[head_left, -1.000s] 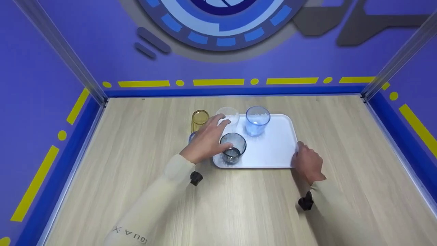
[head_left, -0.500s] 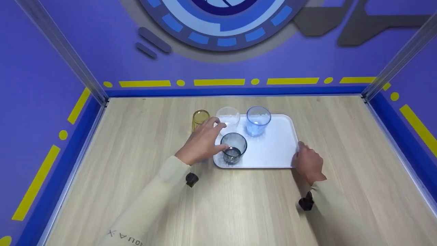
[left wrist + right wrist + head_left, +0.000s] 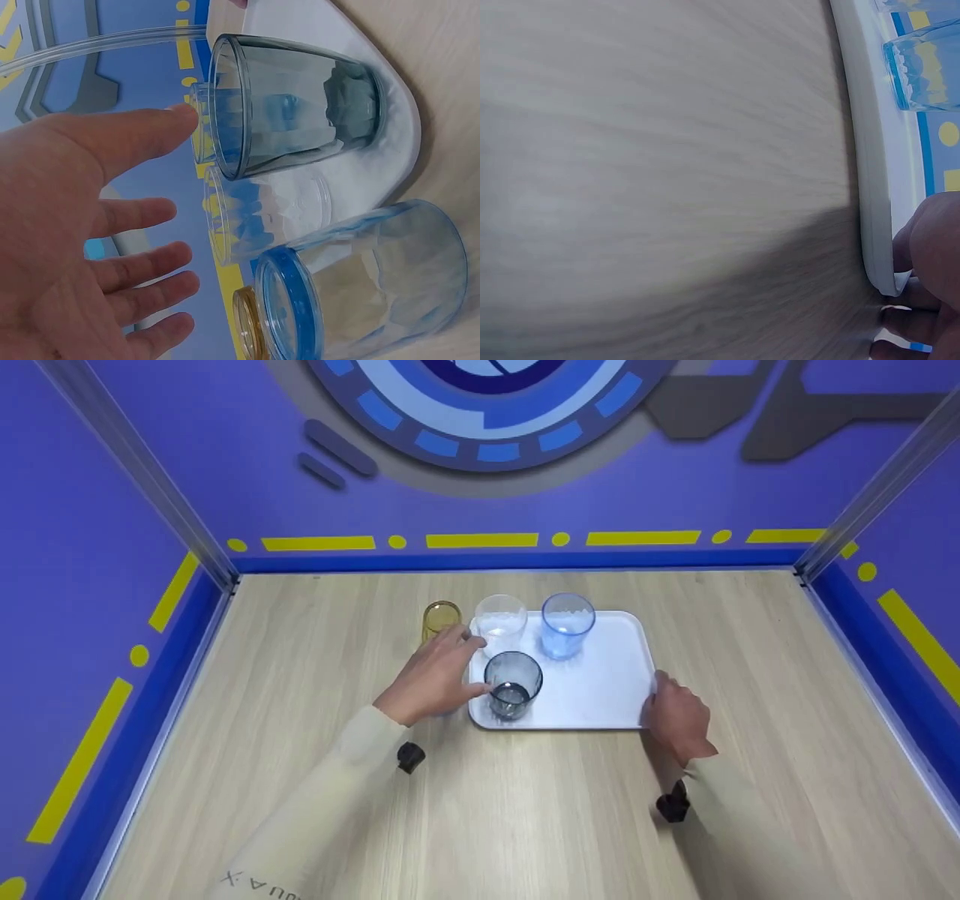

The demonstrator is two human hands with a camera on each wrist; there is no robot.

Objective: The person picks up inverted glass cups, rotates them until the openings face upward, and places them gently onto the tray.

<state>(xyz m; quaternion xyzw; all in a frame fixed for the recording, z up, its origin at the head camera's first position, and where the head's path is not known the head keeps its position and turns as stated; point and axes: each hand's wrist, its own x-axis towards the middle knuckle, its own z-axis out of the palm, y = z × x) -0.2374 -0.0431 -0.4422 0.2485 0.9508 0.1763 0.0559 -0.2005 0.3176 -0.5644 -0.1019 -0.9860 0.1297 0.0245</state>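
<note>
My left hand point(image 3: 431, 675), fingers spread, hovers at the left end of a white tray point(image 3: 600, 690). Its thumb is close to the rim of a smoky grey glass point(image 3: 300, 105) on the tray; nothing is held. Below this hand, a clear glass with a blue rim point(image 3: 390, 281) stands off the tray's left side, hidden from the head view. My right hand point(image 3: 679, 720) grips the tray's right edge, thumb over the rim and other fingers at the underside. A clear glass point(image 3: 501, 619) and a blue glass point(image 3: 568, 626) stand on the tray's far side.
An amber glass point(image 3: 441, 616) stands on the wooden table point(image 3: 517, 810) just left of the tray, partly behind my left hand. Blue-purple panels point(image 3: 480, 517) enclose the table at the back and both sides.
My left hand has drawn back to the left and slightly nearer, away from the grey and clear glasses. The right hand, tray and glasses on it stay where they were.
</note>
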